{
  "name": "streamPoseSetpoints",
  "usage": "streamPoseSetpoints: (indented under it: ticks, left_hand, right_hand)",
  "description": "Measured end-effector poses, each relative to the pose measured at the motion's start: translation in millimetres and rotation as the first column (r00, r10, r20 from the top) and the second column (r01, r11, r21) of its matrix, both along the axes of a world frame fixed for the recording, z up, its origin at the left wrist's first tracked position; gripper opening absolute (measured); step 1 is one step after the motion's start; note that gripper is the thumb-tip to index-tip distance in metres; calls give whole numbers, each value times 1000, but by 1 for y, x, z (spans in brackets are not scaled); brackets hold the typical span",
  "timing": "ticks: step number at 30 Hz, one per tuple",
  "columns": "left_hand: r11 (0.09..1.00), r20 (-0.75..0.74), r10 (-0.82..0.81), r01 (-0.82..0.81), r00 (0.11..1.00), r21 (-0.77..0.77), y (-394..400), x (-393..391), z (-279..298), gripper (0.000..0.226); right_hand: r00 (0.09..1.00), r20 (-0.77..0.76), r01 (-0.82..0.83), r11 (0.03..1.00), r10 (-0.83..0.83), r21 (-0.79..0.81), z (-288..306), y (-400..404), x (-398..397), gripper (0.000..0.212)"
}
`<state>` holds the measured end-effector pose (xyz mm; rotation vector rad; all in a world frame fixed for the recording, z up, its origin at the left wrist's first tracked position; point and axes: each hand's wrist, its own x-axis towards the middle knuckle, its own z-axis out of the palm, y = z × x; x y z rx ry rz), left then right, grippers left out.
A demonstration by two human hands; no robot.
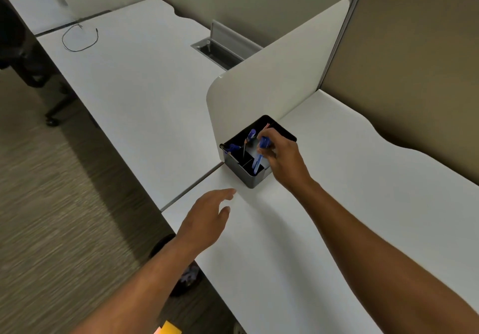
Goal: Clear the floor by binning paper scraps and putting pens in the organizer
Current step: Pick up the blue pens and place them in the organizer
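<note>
A black desk organizer (250, 178) stands on the white desk (337, 217) beside a divider panel. Several blue pens (234, 147) stand in its compartments. My right hand (281, 156) hovers over the organizer and pinches a blue pen (259, 159) that points down into a front compartment. My left hand (207, 217) floats above the desk's front corner with its fingers relaxed and holds nothing. Under the desk edge sits a dark bin (181, 276), partly hidden by my left arm, with bluish paper scraps inside.
A white divider panel (272, 80) rises behind the organizer. A loose black cable (77, 41) lies on the neighbouring desk, and a grey cable tray (220, 51) is open at its back. Carpet (51, 217) covers the floor at left. A yellow object (171, 328) shows at the bottom edge.
</note>
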<state>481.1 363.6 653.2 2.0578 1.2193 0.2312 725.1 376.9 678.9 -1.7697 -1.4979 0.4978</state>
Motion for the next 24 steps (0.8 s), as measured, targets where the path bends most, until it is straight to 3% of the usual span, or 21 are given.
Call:
streamPoseSetpoints:
  ticks: [3, 9, 12, 16, 19, 24]
  left_hand:
    - [1000, -1, 1, -1, 1000, -19, -5, 3, -2, 45]
    - [999, 5, 4, -4, 1000, -41, -9, 5, -7, 46]
    - [999, 31, 9, -8, 999, -45, -11, 5, -8, 46]
    - [999, 85, 18, -14, 996, -42, -9, -2, -7, 47]
    - [997, 136, 72, -66, 988, -44, -7, -19, 1, 46]
    - [977, 221, 197, -209, 955, 31, -11, -88, 6, 35]
  right_hand:
    - [998, 59, -27, 999, 28, -28, -12, 5, -6, 31]
    - [995, 90, -8, 970, 31, -243, -37, 9, -12, 33]
    - [996, 83, -12, 959, 37, -282, -38, 5, -15, 43]
    - [987, 142, 91, 986, -70, -141, -30, -1, -24, 50]
    - [970, 113, 214, 977, -214, 15, -23, -17, -60, 39]
    - [983, 165, -90, 995, 82, 43, -39, -65, -177, 28]
